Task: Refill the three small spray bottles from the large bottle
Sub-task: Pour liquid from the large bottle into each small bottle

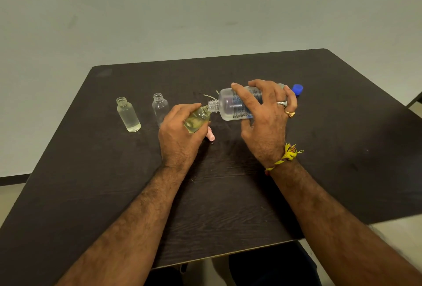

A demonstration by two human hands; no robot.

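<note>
While the right hand (266, 116) grips the tipped large bottle (237, 106), the left hand (180, 130) clasps a small bottle (197, 120).

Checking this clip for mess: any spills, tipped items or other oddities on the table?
No spill shows. Two small bottles stand upright, uncapped. A pink cap lies on its side by the left hand, and a blue cap sits behind the large bottle.
</note>
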